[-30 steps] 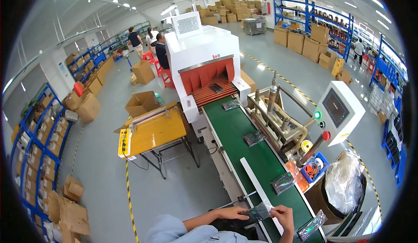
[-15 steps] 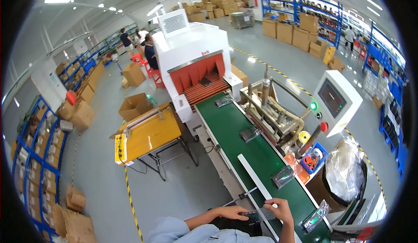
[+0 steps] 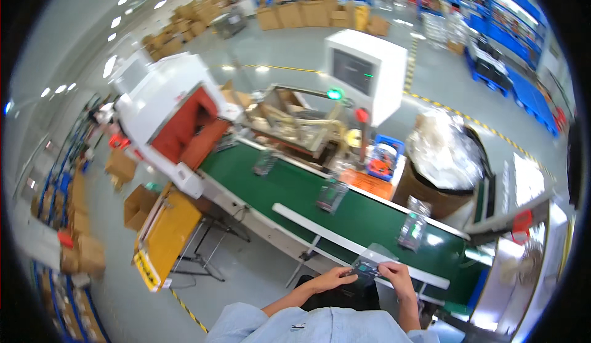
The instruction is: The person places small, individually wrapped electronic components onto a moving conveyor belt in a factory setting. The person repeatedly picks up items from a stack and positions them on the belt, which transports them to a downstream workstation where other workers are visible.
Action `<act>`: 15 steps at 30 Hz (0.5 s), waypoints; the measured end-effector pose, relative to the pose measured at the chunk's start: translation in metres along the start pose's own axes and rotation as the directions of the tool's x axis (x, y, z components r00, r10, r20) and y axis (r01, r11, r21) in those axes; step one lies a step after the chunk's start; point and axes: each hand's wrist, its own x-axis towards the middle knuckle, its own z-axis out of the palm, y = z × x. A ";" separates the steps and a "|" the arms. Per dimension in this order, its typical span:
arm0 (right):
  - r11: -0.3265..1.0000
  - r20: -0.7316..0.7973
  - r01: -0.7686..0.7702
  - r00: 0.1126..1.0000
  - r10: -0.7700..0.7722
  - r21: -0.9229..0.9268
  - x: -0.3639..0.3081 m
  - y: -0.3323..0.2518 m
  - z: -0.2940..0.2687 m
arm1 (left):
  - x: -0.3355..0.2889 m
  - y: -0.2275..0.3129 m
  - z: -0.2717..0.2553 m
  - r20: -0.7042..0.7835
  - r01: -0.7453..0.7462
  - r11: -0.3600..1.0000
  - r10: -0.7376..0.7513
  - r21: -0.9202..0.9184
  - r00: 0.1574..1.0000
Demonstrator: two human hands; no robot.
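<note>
Between my two hands is a clear plastic bag (image 3: 368, 263) with a small dark item in it, held at the near side of the conveyor. My left hand (image 3: 333, 279) is closed on the bag's left edge. On its right side my right hand (image 3: 396, 276) pinches the bag near the top. What the dark item is cannot be made out. Beyond my hands runs a green conveyor belt (image 3: 295, 189) with a white guide rail (image 3: 320, 235) along its near side. Similar wrapped packs lie spaced along the belt, the closest being a clear-wrapped pack (image 3: 413, 231).
A white tunnel machine (image 3: 175, 121) with red curtain flaps stands at the belt's far left end. Past the belt are a control box (image 3: 369, 72), a blue tray (image 3: 386, 158) and a bin with clear plastic film (image 3: 446, 152). A yellow table (image 3: 169, 235) stands left.
My view has swung to the right, so the belt lies more crosswise. The bag has come up more into sight, its clear film standing above my fingers. Both hands keep hold of it.
</note>
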 end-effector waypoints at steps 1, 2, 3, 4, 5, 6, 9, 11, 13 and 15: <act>1.000 -0.025 0.014 1.000 -0.014 -0.001 -0.004 0.005 -0.006 | 0.011 -0.020 0.006 -0.002 0.012 0.995 -0.013 -0.098 1.000; 0.999 -0.088 0.029 0.996 -0.033 -0.041 -0.007 0.017 -0.014 | 0.014 -0.010 0.015 0.013 0.044 0.989 -0.043 -0.142 0.999; 0.997 -0.132 0.049 0.990 -0.057 -0.067 -0.009 0.019 -0.019 | 0.015 0.003 0.028 -0.009 0.074 0.974 -0.077 -0.216 0.997; 0.989 -0.164 0.093 0.980 -0.112 -0.118 -0.008 0.032 -0.026 | 0.018 0.010 0.041 -0.033 0.107 0.951 -0.122 -0.289 0.992; 0.968 -0.236 0.153 0.951 -0.198 -0.198 -0.008 0.035 -0.037 | 0.028 -0.002 0.050 -0.045 0.029 0.949 -0.045 -0.314 0.998; 0.952 -0.322 0.209 0.906 -0.275 -0.224 -0.007 0.035 -0.055 | 0.037 -0.016 0.058 -0.066 -0.053 0.939 0.032 -0.341 0.997; 0.898 -0.546 0.273 0.720 -0.429 -0.346 -0.004 0.030 -0.131 | 0.036 -0.024 0.063 -0.022 0.065 0.938 -0.077 -0.339 0.997; 0.855 -0.623 0.149 0.626 -0.470 -0.496 -0.006 0.023 -0.192 | 0.033 -0.026 0.064 -0.041 0.134 0.918 -0.161 -0.373 0.986; 0.802 -0.682 -0.074 0.575 -0.451 -0.593 -0.001 0.025 -0.247 | 0.027 -0.039 0.058 -0.059 0.184 0.865 -0.238 -0.468 0.970; 0.808 -0.684 -0.116 0.609 -0.401 -0.577 0.016 0.049 -0.296 | 0.020 -0.050 0.055 -0.097 0.201 0.800 -0.306 -0.565 0.947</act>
